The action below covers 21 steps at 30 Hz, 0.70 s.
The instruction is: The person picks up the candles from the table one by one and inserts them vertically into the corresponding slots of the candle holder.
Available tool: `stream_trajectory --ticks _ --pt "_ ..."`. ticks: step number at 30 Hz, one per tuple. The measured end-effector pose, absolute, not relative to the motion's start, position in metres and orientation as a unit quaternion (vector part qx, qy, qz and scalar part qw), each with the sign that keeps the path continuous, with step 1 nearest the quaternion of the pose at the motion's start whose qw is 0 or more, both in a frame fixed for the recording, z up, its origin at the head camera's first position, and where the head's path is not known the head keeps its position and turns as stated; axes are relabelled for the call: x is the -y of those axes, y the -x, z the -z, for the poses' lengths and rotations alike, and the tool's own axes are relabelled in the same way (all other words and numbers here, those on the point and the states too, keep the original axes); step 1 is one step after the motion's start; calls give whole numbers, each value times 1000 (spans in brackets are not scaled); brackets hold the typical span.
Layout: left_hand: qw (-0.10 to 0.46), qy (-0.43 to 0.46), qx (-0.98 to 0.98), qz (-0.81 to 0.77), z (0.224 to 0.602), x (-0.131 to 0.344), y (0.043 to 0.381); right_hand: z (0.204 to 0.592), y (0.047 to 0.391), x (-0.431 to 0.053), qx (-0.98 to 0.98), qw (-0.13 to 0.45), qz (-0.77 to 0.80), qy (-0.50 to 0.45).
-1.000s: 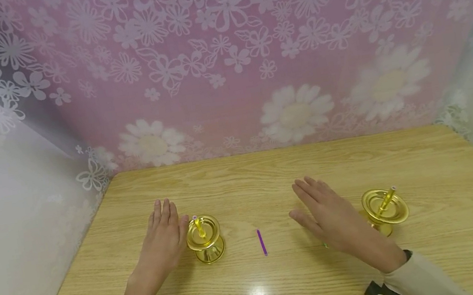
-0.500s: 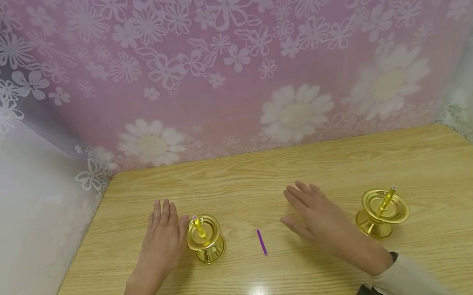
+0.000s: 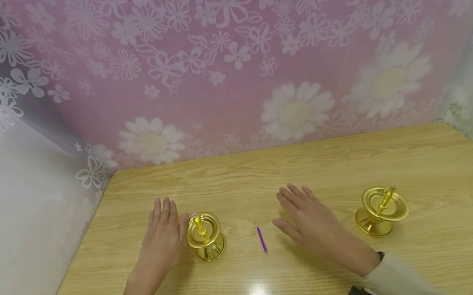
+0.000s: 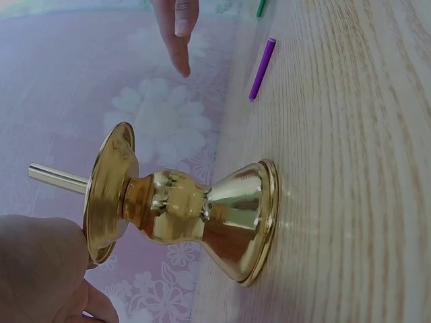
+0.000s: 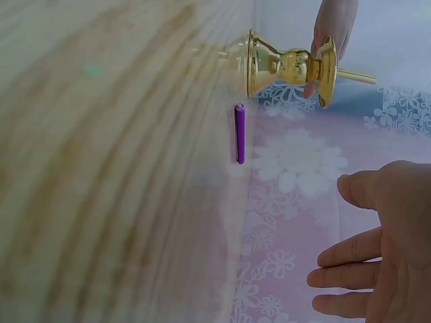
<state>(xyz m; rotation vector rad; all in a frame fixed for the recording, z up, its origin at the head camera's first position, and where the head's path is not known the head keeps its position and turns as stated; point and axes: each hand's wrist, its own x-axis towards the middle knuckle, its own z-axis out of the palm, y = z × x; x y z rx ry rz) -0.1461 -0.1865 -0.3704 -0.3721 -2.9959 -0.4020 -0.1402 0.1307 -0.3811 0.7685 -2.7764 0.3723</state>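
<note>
In the head view my left hand (image 3: pixel 159 244) lies beside the left gold candlestick (image 3: pixel 210 252), fingers straight and thumb near its dish. The left wrist view has this hand (image 4: pixel 40 269) overlapping the dish rim; whether they touch I cannot tell. The candlestick stands upright, with a thin tube (image 4: pixel 57 177) rising from its dish. A slim purple stick (image 3: pixel 261 240) lies between the hands on the table. Just right of it my right hand (image 3: pixel 316 227) hovers palm down with fingers extended, holding nothing. A green stick (image 4: pixel 261 8) shows partly in the left wrist view.
A second gold candlestick (image 3: pixel 374 224) stands to the right of my right hand. The wooden table (image 3: pixel 240 172) meets a pink floral backdrop (image 3: pixel 222 109) at the back. Pale floral sheets hang at the left (image 3: pixel 12 199) and right.
My right hand has moved left toward the purple stick, uncovering the base of the right candlestick. A green bit that showed beside it is now hidden. My left hand stays put.
</note>
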Motion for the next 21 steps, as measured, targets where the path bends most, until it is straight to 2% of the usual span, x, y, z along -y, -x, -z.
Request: stream_trajectory --ticks 4,14,21 --pt "41 120 983 131 371 187 146 382 138 -127 952 96 -141 -253" --pt "37 119 983 138 373 186 142 389 134 -118 945 148 -136 -258" --pt "44 129 982 132 370 188 146 385 138 -111 951 136 -136 -243"
